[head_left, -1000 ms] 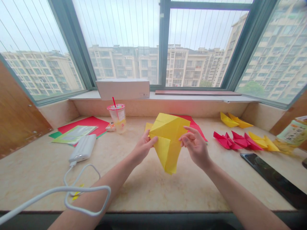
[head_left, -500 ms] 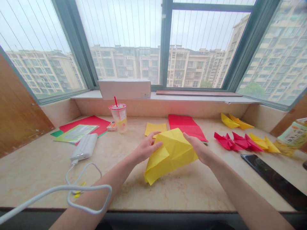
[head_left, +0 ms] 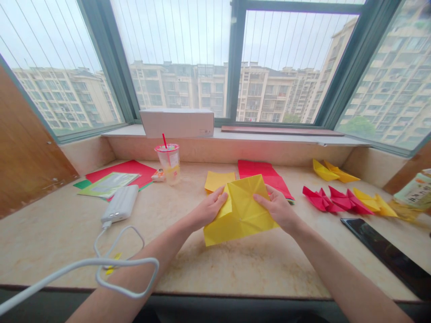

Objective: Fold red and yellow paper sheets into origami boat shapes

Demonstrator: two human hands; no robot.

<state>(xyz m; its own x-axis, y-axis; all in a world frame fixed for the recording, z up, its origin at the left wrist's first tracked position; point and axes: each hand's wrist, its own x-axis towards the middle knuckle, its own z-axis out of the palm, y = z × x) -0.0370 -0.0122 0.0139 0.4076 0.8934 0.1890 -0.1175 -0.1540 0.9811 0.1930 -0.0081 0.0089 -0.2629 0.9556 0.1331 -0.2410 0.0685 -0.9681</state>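
A yellow sheet of origami paper [head_left: 244, 215], marked with creases that meet near its middle, is held up over the stone counter. My left hand [head_left: 211, 208] grips its left side, thumb on the front and the other fingers behind. On the right side my right hand [head_left: 274, 206] pinches it, thumb on the front face and fingers behind the edge. The sheet's left part is bent along a fold. Just behind it lie a stack of small yellow paper [head_left: 217, 180] and some red paper [head_left: 257, 169].
Folded red paper shapes [head_left: 321, 199] and yellow paper boats [head_left: 332, 170] sit at right, near a black phone [head_left: 380, 251] and a bottle [head_left: 412, 193]. At left are a plastic cup [head_left: 168, 163], coloured sheets [head_left: 111, 181], a white power bank [head_left: 121, 204] and its cable [head_left: 81, 264].
The yellow sheet has been turned and opened flatter, showing its creased face. My right hand now has its thumb on the front, and my left hand has closed further round the left side.
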